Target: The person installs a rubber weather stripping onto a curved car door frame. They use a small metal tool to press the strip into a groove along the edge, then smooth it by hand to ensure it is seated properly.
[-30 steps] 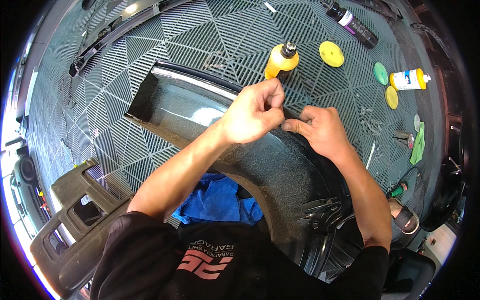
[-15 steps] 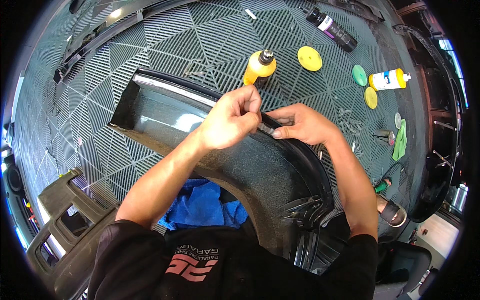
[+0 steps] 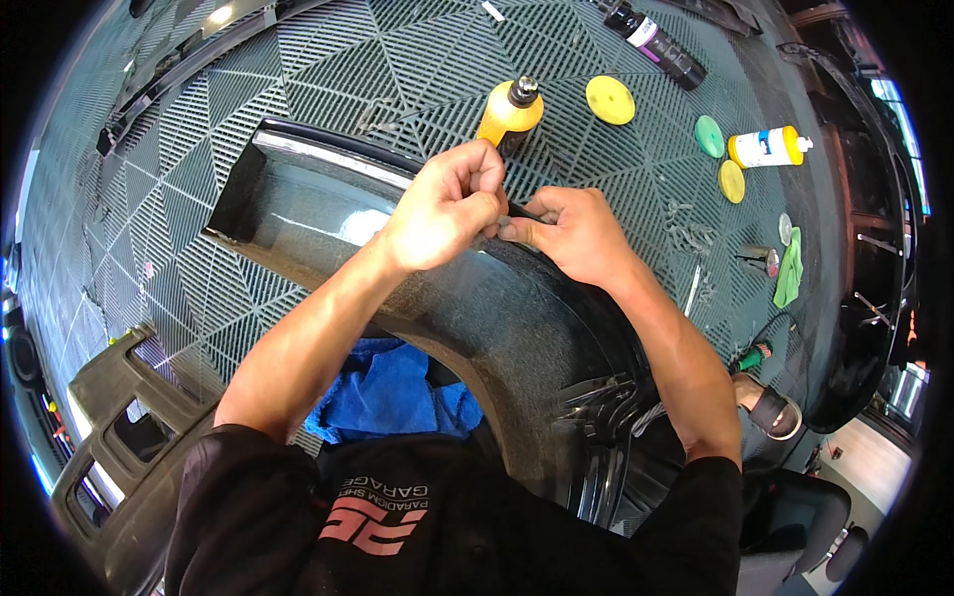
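Note:
A black curved car panel (image 3: 497, 308), shaped like a fender with a wheel-arch cutout, lies under my arms with its dusty inner side up. Over its far rim, my left hand (image 3: 445, 207) is closed in a pinch; whatever sits in its fingers is hidden. Fingertip to fingertip with it, my right hand (image 3: 579, 236) pinches a small greyish piece, too small to name. A shiny strip (image 3: 338, 161) runs along the panel's far edge to the left. Just beyond my hands stands an orange bottle (image 3: 510, 111) with a dark cap.
A blue cloth (image 3: 383, 392) lies inside the arch. On the tiled slatted floor are yellow pads (image 3: 610, 100), a green pad (image 3: 709, 136), a black bottle (image 3: 656, 45), a yellow-white bottle (image 3: 767, 147), several clear clips (image 3: 691, 233) and a green cloth (image 3: 789, 270). A dark plastic part (image 3: 139, 417) stands at left.
My right hand has moved left and slightly up from the panel's rim, its fingertips now meeting my left hand's. The whole view has shifted slightly.

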`<state>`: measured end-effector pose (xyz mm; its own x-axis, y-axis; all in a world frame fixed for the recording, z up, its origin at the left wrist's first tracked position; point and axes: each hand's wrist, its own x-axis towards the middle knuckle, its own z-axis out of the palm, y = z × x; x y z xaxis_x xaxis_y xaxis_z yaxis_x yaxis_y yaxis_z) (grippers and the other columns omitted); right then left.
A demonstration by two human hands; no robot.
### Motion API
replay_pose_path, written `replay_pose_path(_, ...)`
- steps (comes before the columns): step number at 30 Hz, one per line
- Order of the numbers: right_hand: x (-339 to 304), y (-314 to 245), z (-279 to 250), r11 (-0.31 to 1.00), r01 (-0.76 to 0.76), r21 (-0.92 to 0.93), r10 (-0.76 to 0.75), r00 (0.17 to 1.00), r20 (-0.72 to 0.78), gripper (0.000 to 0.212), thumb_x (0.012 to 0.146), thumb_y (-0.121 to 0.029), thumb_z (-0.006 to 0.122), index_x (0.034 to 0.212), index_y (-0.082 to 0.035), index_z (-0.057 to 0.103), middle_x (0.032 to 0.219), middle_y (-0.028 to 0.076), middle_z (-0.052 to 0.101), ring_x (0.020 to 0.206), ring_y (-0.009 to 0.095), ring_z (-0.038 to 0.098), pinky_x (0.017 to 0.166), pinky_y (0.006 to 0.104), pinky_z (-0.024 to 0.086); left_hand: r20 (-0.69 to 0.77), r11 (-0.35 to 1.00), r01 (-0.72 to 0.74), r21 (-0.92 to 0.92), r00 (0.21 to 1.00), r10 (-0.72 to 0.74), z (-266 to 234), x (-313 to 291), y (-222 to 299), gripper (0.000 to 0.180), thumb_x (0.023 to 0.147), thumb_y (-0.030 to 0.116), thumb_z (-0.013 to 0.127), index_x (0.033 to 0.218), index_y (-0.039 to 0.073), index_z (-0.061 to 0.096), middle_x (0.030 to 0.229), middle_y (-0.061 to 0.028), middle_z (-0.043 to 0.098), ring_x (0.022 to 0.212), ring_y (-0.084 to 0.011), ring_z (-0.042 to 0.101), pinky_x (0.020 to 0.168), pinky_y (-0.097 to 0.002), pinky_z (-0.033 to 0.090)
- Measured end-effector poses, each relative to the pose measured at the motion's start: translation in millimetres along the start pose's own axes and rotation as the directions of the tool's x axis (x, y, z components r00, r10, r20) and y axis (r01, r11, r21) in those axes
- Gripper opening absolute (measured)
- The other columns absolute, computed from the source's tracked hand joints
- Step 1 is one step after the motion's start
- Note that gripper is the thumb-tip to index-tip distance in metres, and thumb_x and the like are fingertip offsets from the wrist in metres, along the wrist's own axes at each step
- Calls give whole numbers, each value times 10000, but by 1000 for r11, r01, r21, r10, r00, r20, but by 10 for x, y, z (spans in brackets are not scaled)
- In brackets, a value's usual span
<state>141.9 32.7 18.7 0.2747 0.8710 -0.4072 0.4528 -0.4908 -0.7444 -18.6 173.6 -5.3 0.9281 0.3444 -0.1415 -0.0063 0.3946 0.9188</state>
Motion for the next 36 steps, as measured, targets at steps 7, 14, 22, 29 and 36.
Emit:
replay_pose_path(7,41,405,-310,917,-103,385,-48,931,363,496,918,-314,822,1277,12,716,1040,62,757,949,117,672,867,308,559,-22,1000,5,20,1000,-5,20,-5,-4,185,809,-56,541,854,102,456,802,-91,625,624,-116,577,514,-242,420)
replay_pose_path(14,-14,409,-197,959,-26,284,-73,941,331,378,905,-250,819,1140,34,734,906,85,756,822,109,662,776,318,548,7,999,31,11,999,-31,14,7,12,158,881,-71,521,913,74,466,771,-40,596,658,-89,546,569,-248,430)
replay_pose_path(22,-117,210,-17,995,81,-63,-82,996,-20,410,915,-346,798,814,36,691,587,135,528,538,139,509,530,375,425,8,1000,1,9,1000,-1,-14,5,-12,155,887,-64,520,929,75,465,768,-29,585,648,-74,519,549,-238,412)
replay_pose_path(29,-119,322,-141,967,-97,234,50,979,199,378,1005,-353,711,1036,22,747,702,7,604,669,64,518,613,303,458,8,1000,-1,-9,1000,1,7,5,21,147,885,-61,535,907,69,470,764,-24,574,659,-88,535,573,-252,430)
replay_pose_path(36,-460,123,227,987,-143,-74,129,977,-171,455,1024,-315,627,1379,-29,621,1267,218,688,1203,388,643,1022,487,460,5,998,-22,64,1000,22,12,53,-44,158,848,-23,541,869,104,448,793,-65,616,639,-94,572,535,-234,440)
